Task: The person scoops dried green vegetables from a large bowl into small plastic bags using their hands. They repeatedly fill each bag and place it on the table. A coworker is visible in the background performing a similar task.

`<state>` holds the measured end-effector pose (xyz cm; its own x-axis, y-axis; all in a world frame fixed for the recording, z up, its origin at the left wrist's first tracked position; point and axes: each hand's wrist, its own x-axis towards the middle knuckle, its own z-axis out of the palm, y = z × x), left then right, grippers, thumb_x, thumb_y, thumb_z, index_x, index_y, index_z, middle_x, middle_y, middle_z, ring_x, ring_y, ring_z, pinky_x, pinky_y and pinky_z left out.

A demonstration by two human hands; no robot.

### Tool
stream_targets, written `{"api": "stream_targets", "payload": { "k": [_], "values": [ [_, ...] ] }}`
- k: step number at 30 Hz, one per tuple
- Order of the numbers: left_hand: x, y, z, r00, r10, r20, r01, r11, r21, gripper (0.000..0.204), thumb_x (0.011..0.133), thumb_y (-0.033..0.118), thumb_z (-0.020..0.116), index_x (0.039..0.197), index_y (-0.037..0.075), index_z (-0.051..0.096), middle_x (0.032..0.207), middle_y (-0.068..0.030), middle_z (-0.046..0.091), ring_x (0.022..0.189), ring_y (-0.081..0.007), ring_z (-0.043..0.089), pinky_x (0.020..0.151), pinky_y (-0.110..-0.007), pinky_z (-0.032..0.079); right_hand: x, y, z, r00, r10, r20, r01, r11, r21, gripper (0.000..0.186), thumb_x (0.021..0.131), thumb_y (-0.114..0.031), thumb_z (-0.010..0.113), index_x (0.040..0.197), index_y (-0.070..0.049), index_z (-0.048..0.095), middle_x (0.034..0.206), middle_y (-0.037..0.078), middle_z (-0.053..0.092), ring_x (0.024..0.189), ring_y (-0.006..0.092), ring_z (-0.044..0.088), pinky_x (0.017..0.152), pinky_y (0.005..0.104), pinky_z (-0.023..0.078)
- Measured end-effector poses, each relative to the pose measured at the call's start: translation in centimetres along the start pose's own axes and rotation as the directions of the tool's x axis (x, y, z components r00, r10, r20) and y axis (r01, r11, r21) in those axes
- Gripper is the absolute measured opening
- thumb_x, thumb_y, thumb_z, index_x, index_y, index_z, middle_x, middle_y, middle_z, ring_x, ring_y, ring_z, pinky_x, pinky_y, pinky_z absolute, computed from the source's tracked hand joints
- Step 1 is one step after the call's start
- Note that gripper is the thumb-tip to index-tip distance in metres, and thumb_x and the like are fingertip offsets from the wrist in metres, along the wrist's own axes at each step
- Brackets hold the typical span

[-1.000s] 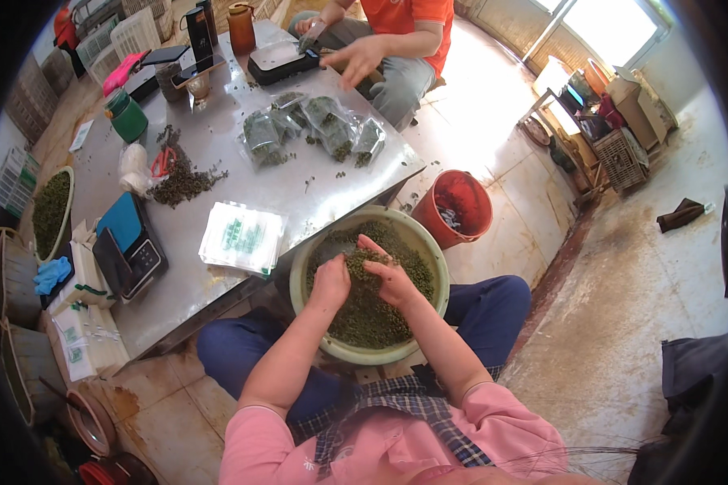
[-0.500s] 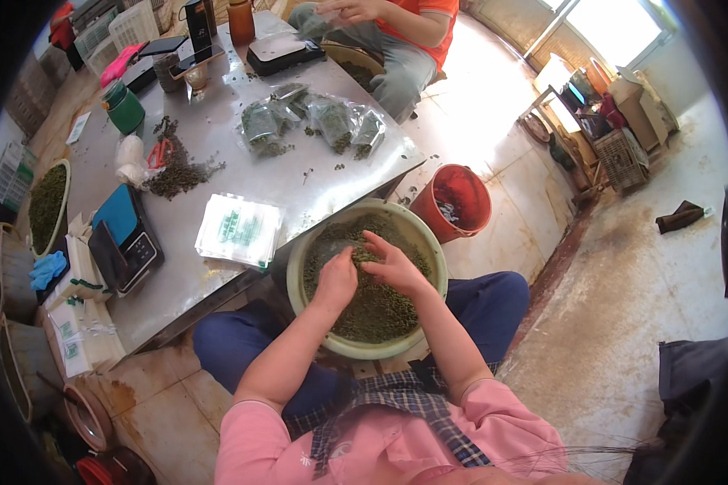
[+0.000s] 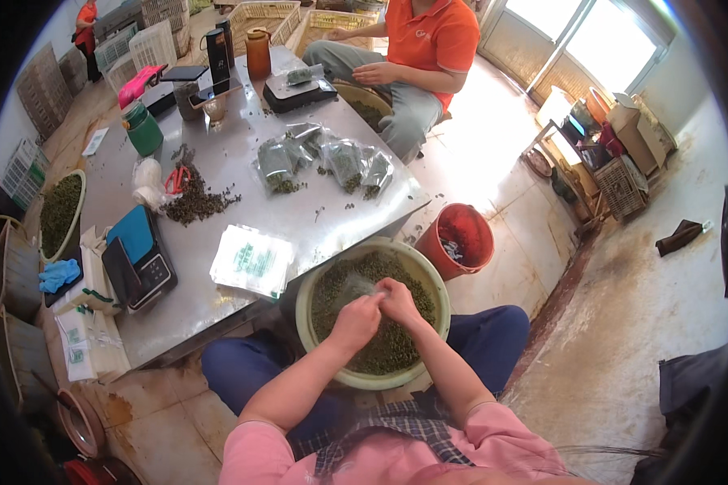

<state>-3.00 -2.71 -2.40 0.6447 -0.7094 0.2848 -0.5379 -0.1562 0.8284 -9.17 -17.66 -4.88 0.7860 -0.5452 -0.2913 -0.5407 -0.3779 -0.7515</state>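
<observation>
Head view | pinching clear bag (image 3: 356,286) between left hand (image 3: 357,322) and right hand (image 3: 399,302), neither clearly nearer | just beyond, slightly leftward, over green plant bits (image 3: 392,347) in pale basin (image 3: 380,381) | long axis unclear

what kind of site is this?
Probably a small packing workroom: filled clear bags lie on a metal table, along with a blue-topped scale, and a basin of loose greenish plant matter sits beside it.
</observation>
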Motion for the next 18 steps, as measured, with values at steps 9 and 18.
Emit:
{"api": "stream_targets", "payload": {
  "k": [9, 18],
  "values": [
    [0.0, -1.4, -1.9, 0.988, -0.112, 0.109, 0.126, 0.984, -0.125, 0.040, 0.086, 0.007, 0.061, 0.126, 0.005, 0.059, 0.108, -0.0186, 0.064, 0.098, -0.0379, 0.063, 0.083, -0.046, 0.052, -2.4, -3.4, -1.8, 0.941, 0.057, 0.334, -0.209, 0.872, 0.443, 0.033, 0.090, -0.014, 0.067, 0.116, 0.005, 0.062, 0.086, 0.008, 0.067, 0.064, 0.0142, 0.064, 0.054, 0.0260, 0.054],
    [-0.2, -4.3, -1.2, 0.997, -0.002, -0.078, 0.010, 0.995, 0.100, 0.075, 0.072, -0.007, 0.060, 0.142, 0.011, 0.041, 0.133, -0.0182, 0.052, 0.122, -0.0393, 0.049, 0.103, -0.045, 0.043, -3.1, -5.7, -5.1, 0.967, 0.027, 0.254, -0.106, 0.947, 0.304, 0.032, 0.091, -0.020, 0.067, 0.118, -0.003, 0.063, 0.082, 0.002, 0.063, 0.063, 0.0084, 0.060, 0.052, 0.0254, 0.048]
  ]
}}
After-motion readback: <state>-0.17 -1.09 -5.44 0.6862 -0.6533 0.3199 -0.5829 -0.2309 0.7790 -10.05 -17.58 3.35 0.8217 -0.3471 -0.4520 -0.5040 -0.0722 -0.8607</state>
